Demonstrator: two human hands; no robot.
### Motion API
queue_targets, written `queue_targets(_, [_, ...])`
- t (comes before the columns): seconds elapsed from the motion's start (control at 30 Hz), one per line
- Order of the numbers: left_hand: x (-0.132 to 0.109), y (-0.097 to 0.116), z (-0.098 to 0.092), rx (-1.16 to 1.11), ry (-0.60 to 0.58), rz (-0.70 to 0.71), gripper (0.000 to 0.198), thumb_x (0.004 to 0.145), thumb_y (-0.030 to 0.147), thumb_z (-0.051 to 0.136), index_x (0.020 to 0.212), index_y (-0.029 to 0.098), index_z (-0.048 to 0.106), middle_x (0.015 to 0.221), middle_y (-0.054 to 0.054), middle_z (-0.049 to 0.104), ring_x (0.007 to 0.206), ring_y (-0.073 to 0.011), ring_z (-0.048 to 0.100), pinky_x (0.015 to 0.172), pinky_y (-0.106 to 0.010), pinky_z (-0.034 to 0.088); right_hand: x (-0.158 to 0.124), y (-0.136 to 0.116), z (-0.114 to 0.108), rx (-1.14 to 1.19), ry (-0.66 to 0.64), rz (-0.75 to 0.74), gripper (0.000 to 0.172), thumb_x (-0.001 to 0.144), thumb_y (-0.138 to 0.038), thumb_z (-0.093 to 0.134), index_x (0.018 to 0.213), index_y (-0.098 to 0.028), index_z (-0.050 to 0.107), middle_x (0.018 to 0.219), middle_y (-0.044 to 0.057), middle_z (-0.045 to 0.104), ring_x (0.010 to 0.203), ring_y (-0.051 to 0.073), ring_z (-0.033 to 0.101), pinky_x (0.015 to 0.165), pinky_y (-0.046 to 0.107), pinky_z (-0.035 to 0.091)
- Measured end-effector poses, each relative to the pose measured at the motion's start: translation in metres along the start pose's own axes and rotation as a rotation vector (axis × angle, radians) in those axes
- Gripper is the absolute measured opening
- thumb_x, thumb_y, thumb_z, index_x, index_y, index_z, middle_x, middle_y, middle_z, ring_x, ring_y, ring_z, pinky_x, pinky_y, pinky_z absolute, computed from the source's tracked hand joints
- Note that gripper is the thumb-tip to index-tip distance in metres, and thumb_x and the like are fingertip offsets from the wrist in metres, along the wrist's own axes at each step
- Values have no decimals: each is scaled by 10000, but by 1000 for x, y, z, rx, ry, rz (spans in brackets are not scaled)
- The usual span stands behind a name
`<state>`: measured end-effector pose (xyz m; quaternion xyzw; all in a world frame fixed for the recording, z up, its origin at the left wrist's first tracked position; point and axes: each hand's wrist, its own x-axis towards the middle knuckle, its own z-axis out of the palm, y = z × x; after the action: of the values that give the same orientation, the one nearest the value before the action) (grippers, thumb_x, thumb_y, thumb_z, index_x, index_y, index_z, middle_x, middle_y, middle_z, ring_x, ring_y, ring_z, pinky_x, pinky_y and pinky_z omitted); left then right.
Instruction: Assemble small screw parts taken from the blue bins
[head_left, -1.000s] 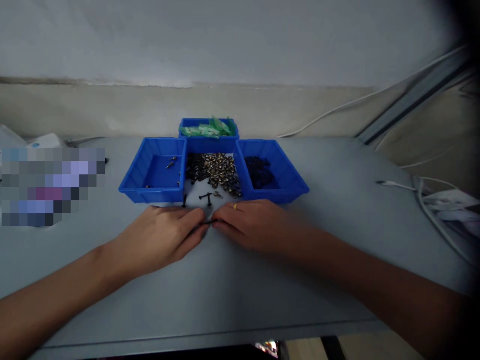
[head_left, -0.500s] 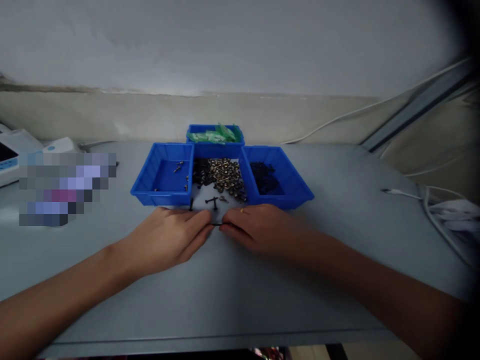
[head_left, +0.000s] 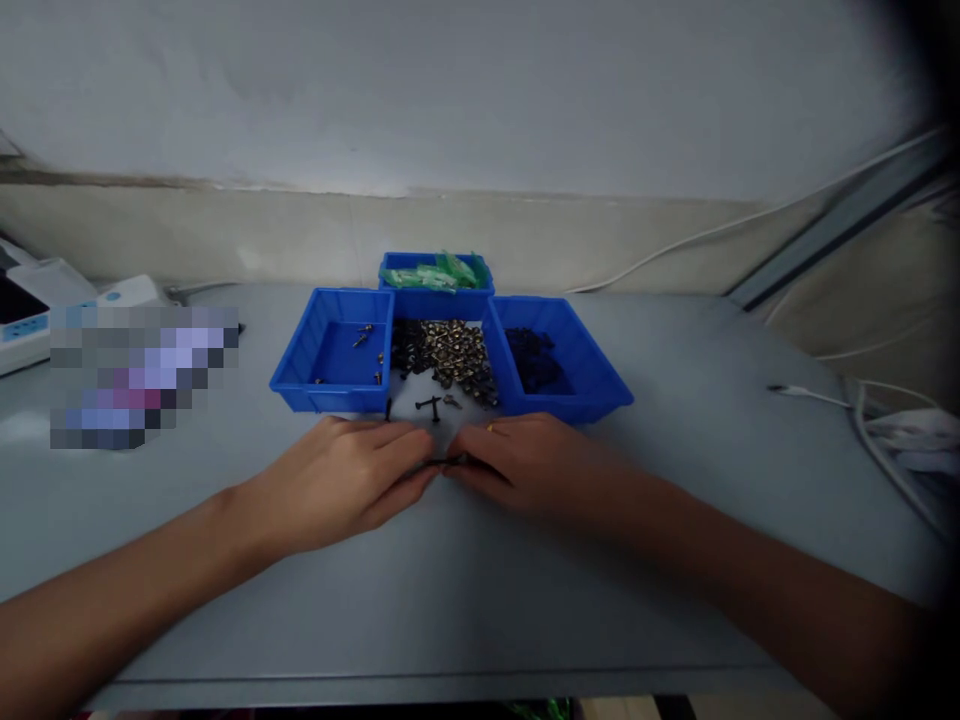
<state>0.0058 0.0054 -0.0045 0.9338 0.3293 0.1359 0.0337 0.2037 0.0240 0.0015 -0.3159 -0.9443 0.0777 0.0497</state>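
A thin dark piece (head_left: pixel 448 461) is held level between the two hands, low over the grey table (head_left: pixel 420 610). One end is pinched narrowly between thumb and forefinger of the left hand (head_left: pixel 349 480); the other is gripped in the same way by the right hand (head_left: pixel 536 465), on which a gold-coloured ring (head_left: pixel 491 428) is worn. The fingertips are brought almost together, so only a short stretch of the piece is left exposed; its exact shape cannot be told, as most of it is hidden by the fingers.

Just beyond the grip, two dark screws (head_left: pixel 435 408) are laid across or against each other, with a small metallic part (head_left: pixel 451 401) beside them. Farther beyond, a heap of brass-coloured parts (head_left: pixel 456 350) is spread, bordered on its left by darker parts (head_left: pixel 409 345).

The heap is flanked by two blue bins. In the left bin (head_left: pixel 330 401), beyond the left hand, a few small screws (head_left: pixel 361 340) are scattered; in the right bin (head_left: pixel 583 408), beyond the right hand, a dark mass (head_left: pixel 534 360) is contained. Farthest from the grip, green packets (head_left: pixel 431 274) are piled in the back bin (head_left: pixel 442 303).
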Motion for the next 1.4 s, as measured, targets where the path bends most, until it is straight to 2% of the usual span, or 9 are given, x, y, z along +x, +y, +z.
queue_targets(0.17, [-2, 0, 2, -35, 37, 53, 218, 890, 276, 358, 849, 156, 536, 723, -7, 530, 652, -109, 517, 556, -224, 405, -2, 0, 5, -57, 50, -51, 282, 857, -357, 390, 708, -170, 540, 615, 10, 584, 533, 135, 529, 495, 259, 347])
queue_targets(0.4, [-2, 2, 0, 1, 31, 165, 202, 867, 194, 363, 854, 156, 561, 786, -29, 557, 699, -120, 530, 603, -241, 436, -2, 3, 6, -23, 25, -76, 154, 820, -263, 453, 726, -174, 535, 629, 4, 590, 537, 123, 524, 490, 246, 341])
queue_targets(0.6, [1, 3, -2, -46, 59, 68, 133, 799, 167, 414, 728, 148, 525, 628, 2, 501, 586, -109, 468, 536, -240, 396, -5, 1, 4, 20, 76, -91, 215, 834, -351, 439, 772, -164, 526, 648, 12, 597, 551, 128, 539, 504, 245, 358])
queue_targets(0.77, [1, 0, 1, -7, 81, 99, 190, 865, 235, 385, 812, 145, 544, 663, -8, 521, 616, -116, 483, 544, -239, 393, -5, 1, 6, -23, 109, -89, 291, 860, -396, 363, 736, -177, 509, 597, 0, 569, 503, 120, 516, 469, 237, 326])
queue_targets(1.07, [-1, -3, 5, 65, 81, 128, 225, 880, 247, 382, 775, 151, 557, 681, -14, 524, 629, -121, 477, 584, -250, 395, -3, -1, 7, -94, 102, -81, 229, 849, -314, 397, 689, -193, 508, 554, -20, 545, 472, 111, 474, 458, 243, 284])
queue_targets(1.27, [-1, -1, 3, 30, 60, 50, 210, 861, 302, 414, 786, 154, 543, 675, -9, 538, 626, -118, 501, 570, -242, 392, -4, 1, 2, 8, 49, -31, 131, 837, -240, 403, 802, -184, 517, 690, 3, 591, 585, 120, 536, 527, 239, 352])
queue_targets(1.4, [-1, 0, 2, 53, 49, -20, 196, 847, 293, 411, 768, 160, 532, 643, 3, 542, 605, -117, 518, 549, -243, 383, -3, 2, 2, 33, 81, 4, 178, 858, -253, 366, 829, -176, 523, 719, 11, 603, 609, 125, 550, 554, 246, 373])
